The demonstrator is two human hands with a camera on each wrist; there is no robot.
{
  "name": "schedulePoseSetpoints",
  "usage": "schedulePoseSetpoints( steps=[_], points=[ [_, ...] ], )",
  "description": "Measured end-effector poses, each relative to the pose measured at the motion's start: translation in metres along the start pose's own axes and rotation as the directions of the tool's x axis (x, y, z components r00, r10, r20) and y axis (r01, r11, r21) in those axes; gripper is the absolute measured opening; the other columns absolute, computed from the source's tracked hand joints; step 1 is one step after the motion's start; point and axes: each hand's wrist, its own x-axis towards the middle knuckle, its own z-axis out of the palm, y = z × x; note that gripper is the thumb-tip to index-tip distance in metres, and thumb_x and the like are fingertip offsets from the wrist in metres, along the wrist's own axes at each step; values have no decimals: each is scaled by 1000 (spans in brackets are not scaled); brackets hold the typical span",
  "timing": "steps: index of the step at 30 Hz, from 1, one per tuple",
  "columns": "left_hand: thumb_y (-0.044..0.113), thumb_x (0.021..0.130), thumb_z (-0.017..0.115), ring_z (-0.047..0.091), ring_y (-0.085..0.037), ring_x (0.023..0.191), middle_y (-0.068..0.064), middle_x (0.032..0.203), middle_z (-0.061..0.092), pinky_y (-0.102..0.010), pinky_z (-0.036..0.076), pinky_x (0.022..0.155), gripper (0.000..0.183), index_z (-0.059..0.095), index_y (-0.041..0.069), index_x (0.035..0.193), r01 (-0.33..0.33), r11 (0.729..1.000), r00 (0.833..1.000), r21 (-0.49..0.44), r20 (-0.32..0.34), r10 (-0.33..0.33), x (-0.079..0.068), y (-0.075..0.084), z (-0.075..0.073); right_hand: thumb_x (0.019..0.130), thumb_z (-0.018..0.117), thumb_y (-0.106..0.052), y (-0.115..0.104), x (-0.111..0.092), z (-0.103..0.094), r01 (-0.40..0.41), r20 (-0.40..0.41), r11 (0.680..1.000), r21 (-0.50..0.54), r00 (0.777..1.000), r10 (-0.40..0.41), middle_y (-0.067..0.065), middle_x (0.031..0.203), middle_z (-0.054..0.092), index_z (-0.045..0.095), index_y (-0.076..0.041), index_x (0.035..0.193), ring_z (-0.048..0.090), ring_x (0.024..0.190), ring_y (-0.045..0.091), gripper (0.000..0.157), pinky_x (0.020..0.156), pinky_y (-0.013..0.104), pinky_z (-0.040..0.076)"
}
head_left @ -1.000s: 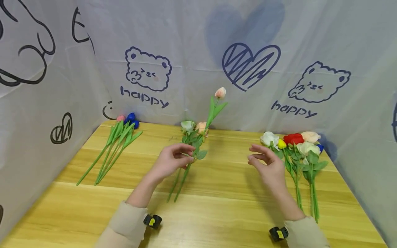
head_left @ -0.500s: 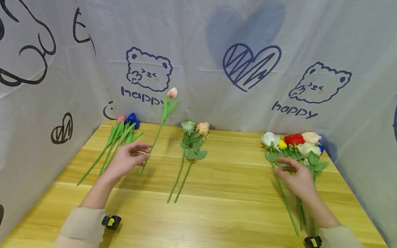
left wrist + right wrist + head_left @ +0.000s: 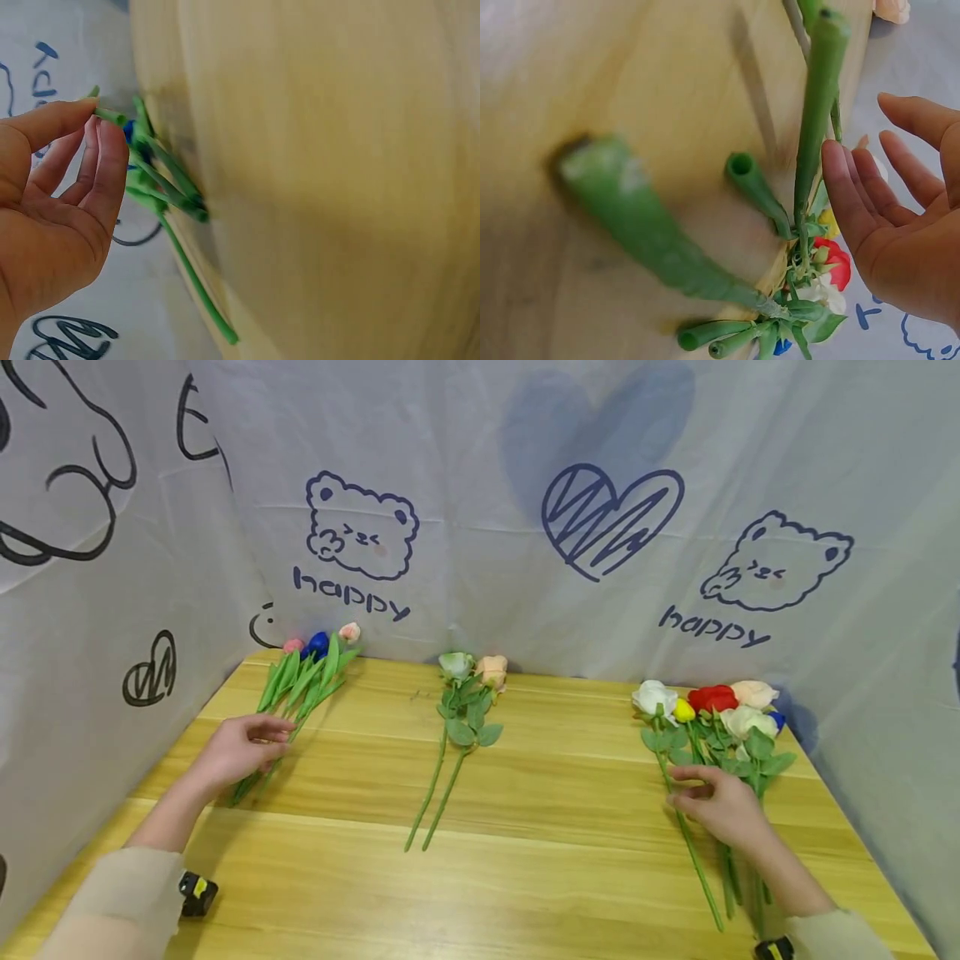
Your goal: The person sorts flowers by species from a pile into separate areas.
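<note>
My left hand [image 3: 243,752], at the left of the table, pinches the green stem [image 3: 112,116] of a pale pink tulip [image 3: 350,632] between thumb and fingertips. This tulip leans over a group of tulips, among them a blue tulip [image 3: 318,645] and a pink tulip [image 3: 293,646]. My right hand [image 3: 720,806] hovers by the stem of a white rose [image 3: 655,699] with nothing in its grasp. In the right wrist view its fingers [image 3: 844,187] are spread apart from the thumb, close to several green stems.
A pale green rose [image 3: 456,667] and a peach rose [image 3: 492,671] lie mid-table. At the right are a red rose [image 3: 712,697], a yellow bud [image 3: 682,710] and cream roses [image 3: 748,724]. A printed cloth [image 3: 480,527] hangs behind the wooden table [image 3: 525,877].
The left hand has carried the pale pink tulip leftward from above the middle roses and lowered it to the tulip group. The right hand has moved right and down to the white rose's stem.
</note>
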Motion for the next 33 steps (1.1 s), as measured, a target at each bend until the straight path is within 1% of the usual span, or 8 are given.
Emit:
schedulePoseSetpoints(
  steps=[4,8,15,20,23,27,33],
  points=[
    [8,103,63,68,-23,91,-27,121,65,-31,62,68,39,58,-12,137,39,999,999,15,19,-40,2,-12,-3,95,77,-21,2,2,2,6,1,1000,-24,1000,-6,21,117,72,65,1,136,71,101,31,47,69,32,58],
    [9,104,63,67,-21,93,-25,121,66,-30,61,70,39,58,-10,138,75,997,996,13,44,-75,2,-17,-4,95,77,-20,3,4,2,6,14,999,-40,1000,-5,21,119,71,66,1,134,70,101,33,45,69,33,58],
    [11,104,62,66,-21,96,-23,122,65,-30,62,73,40,58,-8,139,96,995,993,13,62,-96,2,-17,-3,96,75,-19,3,10,2,4,21,999,-41,1000,-3,26,125,69,66,3,133,70,105,37,44,69,32,61],
    [12,105,62,67,-27,100,-27,126,64,-32,62,75,40,58,-9,139,109,994,991,11,74,-109,2,-17,-2,95,75,-16,3,16,4,1,26,999,-33,1000,0,27,123,69,65,5,132,70,103,37,44,67,30,61],
    [13,105,62,67,-28,101,-29,129,63,-33,62,76,39,60,-9,137,112,994,990,7,82,-112,3,-19,0,94,76,-14,3,20,4,7,23,998,-66,1000,-6,27,119,70,67,4,129,70,104,39,40,67,31,60],
    [15,105,64,68,-24,98,-28,128,64,-32,63,76,37,63,-8,134,116,993,989,-8,90,-115,5,-21,1,93,75,-10,5,23,4,13,22,996,-86,1000,-12,27,118,71,70,4,125,72,99,37,36,65,31,60],
    [15,104,65,68,-24,99,-29,131,63,-31,63,76,37,65,-7,134,132,991,988,-2,87,-131,8,-21,1,92,74,-8,6,26,3,-3,46,998,-57,999,6,25,116,71,71,5,123,72,95,32,34,64,30,61]
  ],
)
